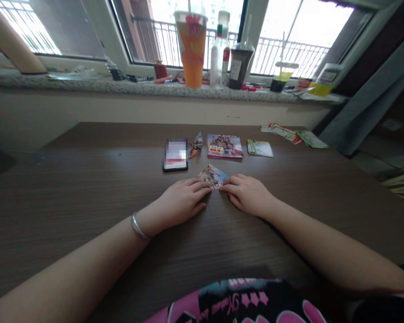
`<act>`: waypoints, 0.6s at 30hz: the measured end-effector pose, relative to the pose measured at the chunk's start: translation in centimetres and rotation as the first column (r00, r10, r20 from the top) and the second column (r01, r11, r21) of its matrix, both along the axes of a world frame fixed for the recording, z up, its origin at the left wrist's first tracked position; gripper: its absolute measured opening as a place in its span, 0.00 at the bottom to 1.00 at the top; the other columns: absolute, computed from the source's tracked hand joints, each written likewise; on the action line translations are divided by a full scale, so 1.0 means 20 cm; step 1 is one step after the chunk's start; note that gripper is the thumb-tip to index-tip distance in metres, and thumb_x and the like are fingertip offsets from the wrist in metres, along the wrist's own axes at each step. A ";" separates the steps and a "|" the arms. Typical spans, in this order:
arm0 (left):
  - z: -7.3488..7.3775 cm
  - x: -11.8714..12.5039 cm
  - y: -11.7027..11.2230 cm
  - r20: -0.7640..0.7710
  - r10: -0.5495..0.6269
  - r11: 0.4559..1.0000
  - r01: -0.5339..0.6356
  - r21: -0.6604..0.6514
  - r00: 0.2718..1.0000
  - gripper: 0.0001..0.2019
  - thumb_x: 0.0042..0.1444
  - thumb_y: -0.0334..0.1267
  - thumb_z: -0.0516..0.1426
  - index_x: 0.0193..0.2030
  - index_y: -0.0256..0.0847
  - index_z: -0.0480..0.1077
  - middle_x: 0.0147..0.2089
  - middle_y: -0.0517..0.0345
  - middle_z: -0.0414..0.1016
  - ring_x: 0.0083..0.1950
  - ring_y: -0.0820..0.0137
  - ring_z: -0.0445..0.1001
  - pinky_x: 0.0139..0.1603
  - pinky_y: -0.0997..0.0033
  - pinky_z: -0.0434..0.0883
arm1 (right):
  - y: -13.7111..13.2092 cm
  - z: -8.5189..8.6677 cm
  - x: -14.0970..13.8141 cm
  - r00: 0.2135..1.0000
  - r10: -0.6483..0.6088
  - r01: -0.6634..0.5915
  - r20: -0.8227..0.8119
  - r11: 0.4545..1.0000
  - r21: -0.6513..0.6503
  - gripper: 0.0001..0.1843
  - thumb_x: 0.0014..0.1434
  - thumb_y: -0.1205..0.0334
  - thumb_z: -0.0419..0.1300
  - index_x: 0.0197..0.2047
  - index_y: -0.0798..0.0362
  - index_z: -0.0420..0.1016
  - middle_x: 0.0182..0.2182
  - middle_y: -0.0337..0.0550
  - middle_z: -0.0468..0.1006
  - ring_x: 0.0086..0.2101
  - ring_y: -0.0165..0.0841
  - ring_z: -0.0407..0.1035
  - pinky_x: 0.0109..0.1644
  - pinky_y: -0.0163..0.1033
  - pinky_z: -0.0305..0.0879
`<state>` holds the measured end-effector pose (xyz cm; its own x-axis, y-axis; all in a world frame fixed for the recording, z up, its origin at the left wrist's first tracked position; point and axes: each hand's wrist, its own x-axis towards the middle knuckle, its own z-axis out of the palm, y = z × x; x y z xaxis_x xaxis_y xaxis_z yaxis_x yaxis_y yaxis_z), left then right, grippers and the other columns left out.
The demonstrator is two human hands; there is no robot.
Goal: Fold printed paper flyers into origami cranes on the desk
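Observation:
A colourful printed sheet of paper (212,176), folded to a triangle with its peak pointing away from me, lies on the table between my hands. My left hand (185,199) has its fingertips on the left corner of the folded paper, thumb lower and apart. On the right corner, my right hand (248,193) holds the paper with fingers bent and close together. Just beyond it are a small folded paper piece (196,146), a stack of printed sheets (225,146) and a phone (175,154) with a blurred screen.
A smaller stack of paper (260,148) lies at the right, with printed leaflets (286,133) behind it. On the windowsill (134,89) stand a tall orange drink cup (192,54), glass bottles (218,58), a dark drink cup (239,67) and small clutter. The brown table (87,179) reaches the wall.

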<state>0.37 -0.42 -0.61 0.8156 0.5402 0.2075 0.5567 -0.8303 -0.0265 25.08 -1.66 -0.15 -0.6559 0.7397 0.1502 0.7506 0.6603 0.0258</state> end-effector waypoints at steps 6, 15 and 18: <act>0.07 0.04 -0.04 -0.097 0.064 0.997 -0.067 -0.031 0.993 0.20 0.61 0.41 0.54 0.58 0.38 0.67 0.58 0.46 0.70 0.59 0.57 0.68 0.60 0.58 0.67 | -0.02 0.07 0.04 0.977 -0.189 0.188 0.095 0.982 0.012 0.16 0.63 0.63 0.49 0.41 0.53 0.78 0.39 0.47 0.77 0.41 0.37 0.70 0.44 0.39 0.65; 0.18 0.06 -0.13 -0.278 0.312 0.945 -0.327 -0.005 0.908 0.11 0.60 0.37 0.52 0.40 0.35 0.74 0.44 0.46 0.75 0.43 0.57 0.76 0.42 0.59 0.74 | -0.04 0.13 0.09 0.913 -0.337 0.343 0.229 0.939 0.016 0.16 0.59 0.62 0.49 0.35 0.53 0.78 0.36 0.46 0.79 0.37 0.39 0.73 0.35 0.39 0.65; 0.19 0.08 -0.16 -0.314 0.393 0.910 -0.414 -0.001 0.864 0.12 0.61 0.37 0.50 0.38 0.35 0.74 0.40 0.46 0.75 0.41 0.57 0.76 0.38 0.59 0.74 | -0.05 0.13 0.10 0.899 -0.366 0.372 0.240 0.928 0.023 0.16 0.59 0.61 0.49 0.34 0.53 0.79 0.35 0.46 0.79 0.36 0.39 0.74 0.35 0.39 0.65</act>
